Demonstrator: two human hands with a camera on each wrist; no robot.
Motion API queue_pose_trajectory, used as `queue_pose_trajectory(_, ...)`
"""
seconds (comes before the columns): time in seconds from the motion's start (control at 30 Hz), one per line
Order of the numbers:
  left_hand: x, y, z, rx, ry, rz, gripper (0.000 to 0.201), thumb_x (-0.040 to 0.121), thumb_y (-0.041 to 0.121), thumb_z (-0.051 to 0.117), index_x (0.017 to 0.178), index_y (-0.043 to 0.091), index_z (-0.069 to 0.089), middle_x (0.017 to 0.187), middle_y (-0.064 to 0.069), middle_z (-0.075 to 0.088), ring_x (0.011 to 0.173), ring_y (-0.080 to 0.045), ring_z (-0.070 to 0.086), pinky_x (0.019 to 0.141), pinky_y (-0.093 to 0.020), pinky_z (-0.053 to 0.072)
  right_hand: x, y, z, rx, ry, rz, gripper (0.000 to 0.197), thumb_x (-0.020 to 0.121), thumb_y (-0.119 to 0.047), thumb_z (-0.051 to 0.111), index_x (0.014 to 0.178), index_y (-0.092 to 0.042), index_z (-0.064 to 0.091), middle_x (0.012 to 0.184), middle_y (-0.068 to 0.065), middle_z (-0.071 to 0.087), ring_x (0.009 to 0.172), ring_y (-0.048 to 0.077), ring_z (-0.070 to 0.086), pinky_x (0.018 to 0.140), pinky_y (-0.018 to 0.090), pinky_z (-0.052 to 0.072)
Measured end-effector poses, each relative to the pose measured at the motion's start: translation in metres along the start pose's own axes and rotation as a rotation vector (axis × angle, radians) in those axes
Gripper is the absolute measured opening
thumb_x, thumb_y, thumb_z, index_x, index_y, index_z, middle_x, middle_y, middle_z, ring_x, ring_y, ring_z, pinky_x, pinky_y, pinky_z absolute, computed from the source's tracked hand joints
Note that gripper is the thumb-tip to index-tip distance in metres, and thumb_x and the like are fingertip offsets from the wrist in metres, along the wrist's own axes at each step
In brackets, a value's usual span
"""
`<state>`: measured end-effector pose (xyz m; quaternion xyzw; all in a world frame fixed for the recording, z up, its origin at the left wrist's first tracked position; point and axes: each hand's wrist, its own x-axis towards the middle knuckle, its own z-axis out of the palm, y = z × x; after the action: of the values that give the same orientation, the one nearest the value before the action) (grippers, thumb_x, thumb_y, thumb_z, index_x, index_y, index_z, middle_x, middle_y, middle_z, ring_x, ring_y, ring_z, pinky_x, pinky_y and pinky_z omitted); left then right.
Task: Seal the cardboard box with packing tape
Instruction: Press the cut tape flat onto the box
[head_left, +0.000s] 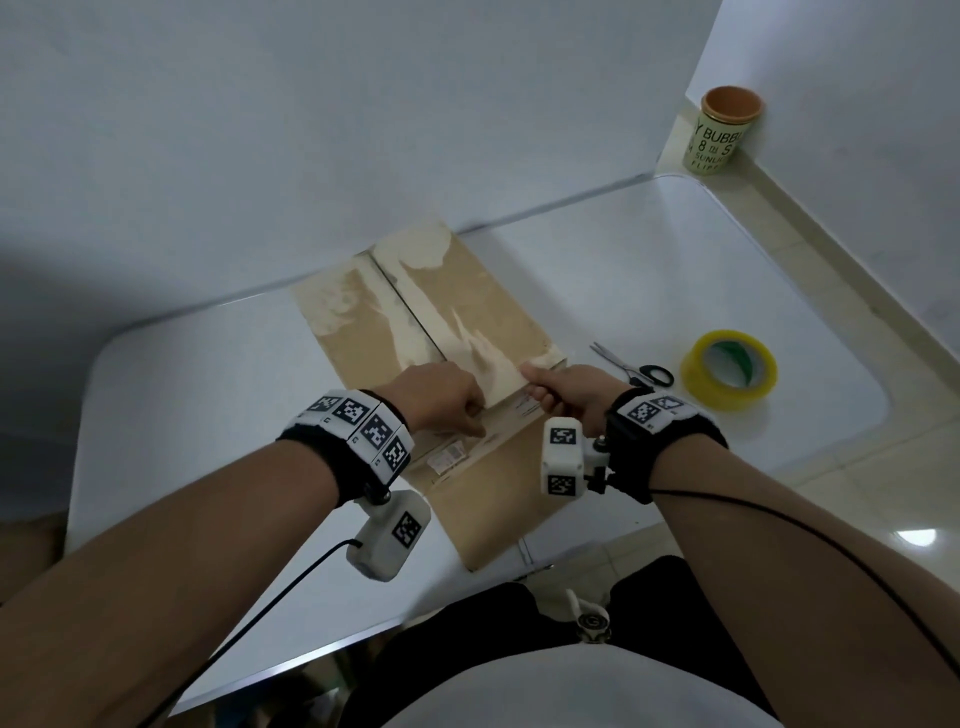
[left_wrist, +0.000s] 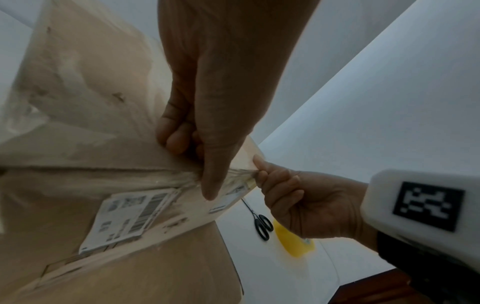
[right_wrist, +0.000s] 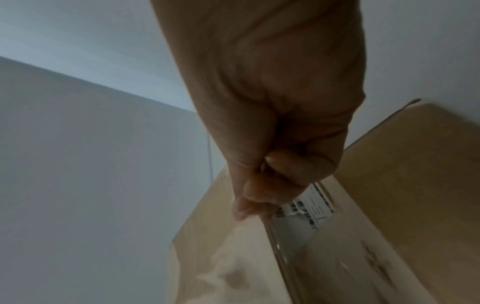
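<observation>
A brown cardboard box (head_left: 467, 291) with torn paper patches and shipping labels lies on the white table (head_left: 675, 270). Both hands are at its near top edge. My left hand (head_left: 467, 410) has its fingers curled on the top face, and its thumb (left_wrist: 207, 185) comes down over a crinkled clear tape strip (left_wrist: 241, 176) at the edge. My right hand (head_left: 537, 387) pinches the strip's free end at the box's right corner (left_wrist: 259, 174), fingers curled tight (right_wrist: 249, 205). The centre seam (head_left: 410, 306) between the flaps is bare.
Black-handled scissors (head_left: 631, 366) lie just right of the box, and the yellow tape roll (head_left: 696, 374) lies beyond them. A green cup (head_left: 719, 130) stands on the ledge at the far right. The wall runs right behind the box.
</observation>
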<state>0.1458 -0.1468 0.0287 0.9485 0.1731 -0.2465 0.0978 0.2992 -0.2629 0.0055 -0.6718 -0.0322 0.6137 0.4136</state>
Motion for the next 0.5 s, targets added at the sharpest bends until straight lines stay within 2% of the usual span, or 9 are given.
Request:
queue_pose_trajectory(0.23, 0.0, -0.002, 0.001, -0.03, -0.001, 0.025, 0.042, 0.086, 0.044, 0.065, 0.061, 0.017, 0.043, 0.054, 0.003, 0.043, 0.05, -0.013, 0.038, 0.052, -0.025, 0.033, 0.001, -0.003, -0.02, 0.197, -0.033, 0.001, 0.033, 0.09, -0.03, 0.063, 0.065, -0.014, 0.048, 0.042, -0.008, 0.046, 0.031, 0.001, 0.039, 0.03, 0.012, 0.033)
queue_pose_trajectory(0.33, 0.001, -0.002, 0.0, -0.044, -0.02, 0.027, 0.043, 0.085, 0.046, 0.065, 0.061, 0.016, 0.045, 0.054, 0.003, 0.044, 0.049, -0.013, 0.039, 0.053, -0.026, 0.034, 0.004, 0.0, -0.021, 0.194, -0.023, -0.038, 0.033, 0.09, -0.032, 0.064, 0.066, -0.014, 0.049, 0.043, -0.008, 0.046, 0.033, 0.001, 0.04, 0.032, 0.012, 0.034)
queue_pose_trajectory(0.43, 0.003, -0.004, -0.007, -0.093, -0.111, 0.014, 0.043, 0.084, 0.049, 0.065, 0.06, 0.016, 0.052, 0.051, 0.004, 0.052, 0.048, -0.012, 0.046, 0.056, -0.027, 0.042, 0.008, 0.008, -0.026, 0.205, 0.037, -0.119, 0.038, 0.089, -0.045, 0.06, 0.067, -0.015, 0.049, 0.048, -0.008, 0.045, 0.039, 0.004, 0.039, 0.038, 0.013, 0.034)
queue_pose_trajectory(0.5, 0.004, -0.006, -0.017, -0.214, -0.173, -0.009, 0.044, 0.084, 0.052, 0.064, 0.062, 0.014, 0.058, 0.054, 0.003, 0.059, 0.048, -0.012, 0.052, 0.059, -0.028, 0.047, 0.005, 0.01, -0.036, 0.231, 0.115, -0.142, 0.042, 0.089, -0.052, 0.055, 0.074, -0.014, 0.053, 0.055, -0.005, 0.043, 0.047, 0.008, 0.038, 0.045, 0.017, 0.033)
